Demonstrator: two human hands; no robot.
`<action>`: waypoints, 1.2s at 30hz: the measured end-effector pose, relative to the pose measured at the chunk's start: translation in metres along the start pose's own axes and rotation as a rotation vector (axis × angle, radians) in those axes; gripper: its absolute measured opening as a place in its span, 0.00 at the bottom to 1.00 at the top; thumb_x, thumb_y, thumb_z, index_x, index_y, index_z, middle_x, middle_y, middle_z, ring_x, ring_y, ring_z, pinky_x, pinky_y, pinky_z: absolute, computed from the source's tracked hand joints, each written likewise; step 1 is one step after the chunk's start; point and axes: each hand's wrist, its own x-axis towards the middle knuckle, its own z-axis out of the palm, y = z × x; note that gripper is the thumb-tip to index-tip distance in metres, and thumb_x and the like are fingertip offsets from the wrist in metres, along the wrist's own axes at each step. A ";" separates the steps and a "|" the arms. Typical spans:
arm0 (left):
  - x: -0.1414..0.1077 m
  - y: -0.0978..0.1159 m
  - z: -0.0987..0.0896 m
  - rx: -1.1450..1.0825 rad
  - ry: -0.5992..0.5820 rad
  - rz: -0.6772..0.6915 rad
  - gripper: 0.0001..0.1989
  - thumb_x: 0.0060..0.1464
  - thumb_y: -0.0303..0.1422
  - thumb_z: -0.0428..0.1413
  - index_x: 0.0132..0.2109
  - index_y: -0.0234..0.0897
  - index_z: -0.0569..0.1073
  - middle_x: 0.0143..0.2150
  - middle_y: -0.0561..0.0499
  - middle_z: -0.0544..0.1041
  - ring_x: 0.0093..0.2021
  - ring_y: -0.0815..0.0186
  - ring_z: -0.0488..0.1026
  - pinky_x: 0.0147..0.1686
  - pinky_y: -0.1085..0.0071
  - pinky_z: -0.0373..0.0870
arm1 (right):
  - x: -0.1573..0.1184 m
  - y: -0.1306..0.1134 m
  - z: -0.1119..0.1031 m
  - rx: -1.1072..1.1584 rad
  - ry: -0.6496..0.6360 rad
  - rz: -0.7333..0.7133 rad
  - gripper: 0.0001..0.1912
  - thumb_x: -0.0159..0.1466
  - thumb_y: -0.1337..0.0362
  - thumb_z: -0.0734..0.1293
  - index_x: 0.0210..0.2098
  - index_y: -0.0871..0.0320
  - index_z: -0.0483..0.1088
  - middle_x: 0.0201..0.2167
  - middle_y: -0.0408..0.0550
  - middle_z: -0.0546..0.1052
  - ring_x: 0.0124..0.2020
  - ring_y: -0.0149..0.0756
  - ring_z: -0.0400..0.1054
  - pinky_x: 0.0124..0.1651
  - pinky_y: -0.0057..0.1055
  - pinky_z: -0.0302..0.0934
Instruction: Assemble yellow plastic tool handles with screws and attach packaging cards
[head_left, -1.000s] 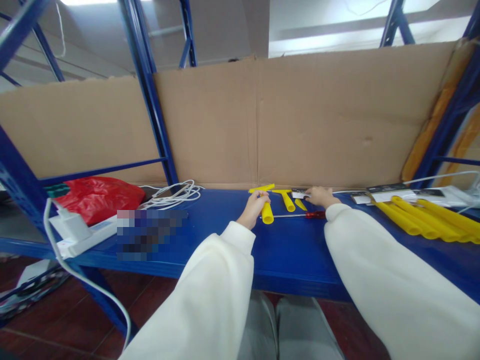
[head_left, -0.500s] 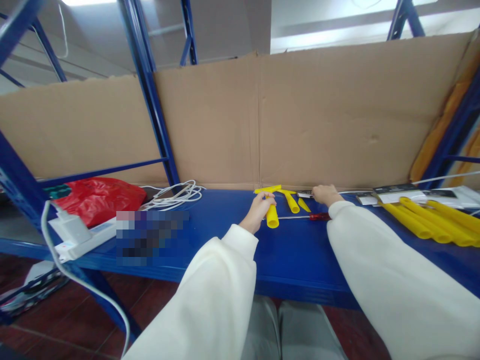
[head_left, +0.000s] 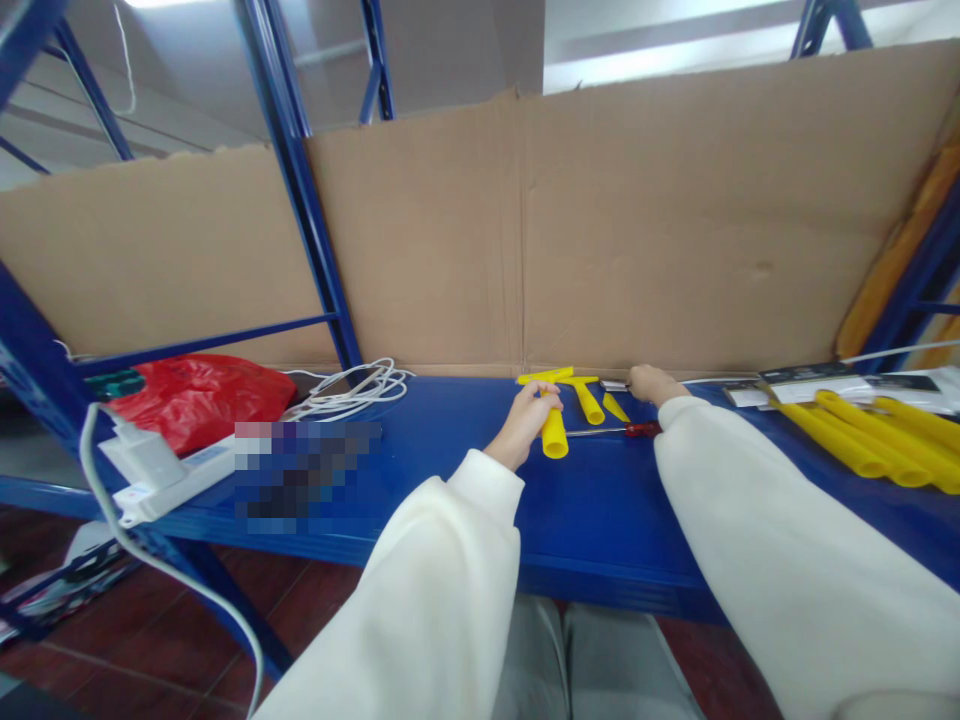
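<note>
My left hand [head_left: 526, 420] is closed around a yellow tube [head_left: 555, 438], whose open end faces me. Behind it lie more yellow tube pieces: a long one [head_left: 545, 376] and a T-shaped-looking one [head_left: 589, 402], with a small pointed yellow scrap [head_left: 615, 407]. Close to the cardboard, my right hand [head_left: 651, 384] is curled with its fingers closed. A short metallic piece [head_left: 613, 386] shows just left of its fingers; what the palm holds is hidden. Between the hands lies a screwdriver [head_left: 639, 430] with a red handle, its shaft pointing left toward the held tube.
Several yellow tubes [head_left: 847, 440] lie at the right beside packaged items [head_left: 814, 382]. A white power strip [head_left: 169, 490], red plastic bag [head_left: 202, 400] and coiled white cable [head_left: 367, 388] are at the left. Cardboard [head_left: 637, 230] stands along the back of the blue shelf [head_left: 600, 540].
The whole view has shifted slightly, with objects at the right sitting a bit further right. Both hands keep nearly the same pose; the left still grips the yellow tube.
</note>
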 end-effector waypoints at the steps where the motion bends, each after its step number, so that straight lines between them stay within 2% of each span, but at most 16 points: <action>1: -0.001 0.001 0.000 0.005 0.002 -0.005 0.10 0.45 0.19 0.54 0.34 0.37 0.69 0.26 0.56 0.70 0.23 0.71 0.68 0.26 0.75 0.64 | 0.000 0.000 0.000 0.005 -0.009 -0.005 0.20 0.67 0.71 0.62 0.55 0.66 0.76 0.50 0.68 0.79 0.53 0.48 0.75 0.53 0.34 0.67; 12: -0.001 0.001 0.000 0.017 -0.004 -0.009 0.10 0.45 0.19 0.55 0.35 0.37 0.69 0.28 0.55 0.71 0.24 0.70 0.68 0.27 0.74 0.65 | -0.004 0.004 0.002 0.031 0.007 0.027 0.21 0.66 0.74 0.60 0.54 0.66 0.76 0.51 0.69 0.79 0.55 0.49 0.74 0.54 0.37 0.67; 18: 0.002 -0.001 0.000 0.020 0.014 -0.010 0.12 0.46 0.19 0.53 0.38 0.37 0.69 0.29 0.54 0.73 0.25 0.70 0.69 0.29 0.73 0.68 | -0.010 0.008 -0.006 0.080 0.037 0.071 0.21 0.63 0.72 0.64 0.54 0.65 0.77 0.53 0.70 0.76 0.56 0.52 0.74 0.54 0.38 0.68; 22: -0.001 0.004 -0.002 0.012 0.020 -0.052 0.20 0.46 0.20 0.53 0.48 0.38 0.67 0.29 0.54 0.74 0.21 0.69 0.69 0.26 0.73 0.68 | -0.021 0.018 -0.020 0.106 0.108 0.127 0.22 0.62 0.70 0.64 0.55 0.65 0.76 0.55 0.70 0.75 0.56 0.54 0.73 0.53 0.40 0.68; 25: -0.005 0.010 -0.003 -0.020 0.030 -0.092 0.29 0.47 0.21 0.52 0.57 0.39 0.60 0.28 0.56 0.74 0.18 0.68 0.69 0.22 0.74 0.67 | -0.035 0.023 -0.030 0.152 0.145 0.124 0.21 0.63 0.69 0.63 0.53 0.61 0.78 0.52 0.65 0.79 0.55 0.52 0.73 0.52 0.39 0.69; 27: -0.007 0.013 -0.004 -0.042 0.054 -0.106 0.32 0.47 0.20 0.51 0.60 0.39 0.57 0.26 0.57 0.73 0.17 0.69 0.68 0.20 0.75 0.66 | -0.047 0.025 -0.032 0.201 0.181 0.109 0.20 0.64 0.67 0.62 0.51 0.59 0.79 0.51 0.62 0.80 0.55 0.52 0.74 0.51 0.39 0.69; 31: -0.006 0.013 -0.007 -0.071 0.097 -0.092 0.27 0.49 0.20 0.51 0.57 0.37 0.60 0.20 0.61 0.67 0.15 0.70 0.65 0.18 0.76 0.63 | -0.073 0.025 -0.024 0.347 0.221 0.019 0.18 0.65 0.65 0.62 0.47 0.58 0.81 0.46 0.56 0.83 0.50 0.49 0.77 0.51 0.35 0.68; 33: -0.004 0.012 -0.009 -0.061 0.105 -0.099 0.21 0.49 0.21 0.53 0.51 0.35 0.64 0.18 0.61 0.66 0.14 0.70 0.64 0.18 0.76 0.62 | -0.084 0.025 -0.018 0.414 0.165 -0.104 0.16 0.65 0.64 0.63 0.44 0.58 0.82 0.44 0.53 0.84 0.46 0.45 0.78 0.50 0.33 0.69; 36: -0.002 0.011 -0.014 -0.022 0.047 -0.115 0.11 0.48 0.21 0.55 0.39 0.35 0.68 0.16 0.59 0.66 0.14 0.70 0.63 0.18 0.75 0.62 | -0.097 0.024 -0.012 0.487 0.060 -0.275 0.14 0.64 0.60 0.66 0.41 0.57 0.83 0.40 0.49 0.84 0.42 0.43 0.78 0.48 0.32 0.69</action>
